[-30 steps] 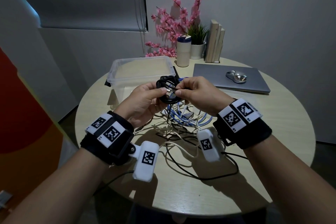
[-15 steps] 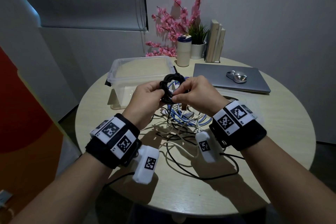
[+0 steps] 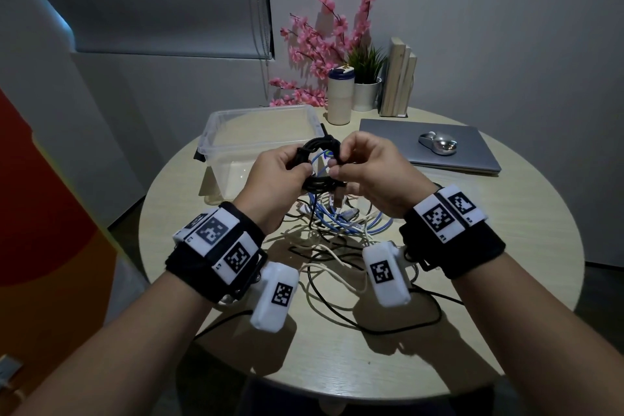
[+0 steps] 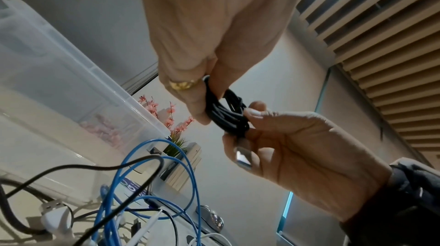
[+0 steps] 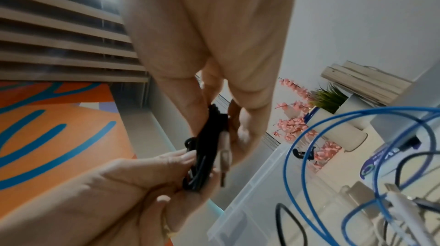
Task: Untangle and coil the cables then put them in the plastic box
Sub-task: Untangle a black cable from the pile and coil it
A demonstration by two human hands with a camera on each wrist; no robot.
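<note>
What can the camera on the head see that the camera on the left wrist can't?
Only the head view shows the whole round table, the closed laptop, the white tumbler and both wrist bands.

Only the left wrist view shows the gold ring on the left hand, the silver plug against the right hand and the slatted ceiling.

Both show the two hands holding the black cable coil, the blue cable, the plastic box and the pink flowers.

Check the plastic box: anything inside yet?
No cables show inside the box; the black coil is held in front of it by both hands. They hide its near right corner, so that part is unconfirmed.
</note>
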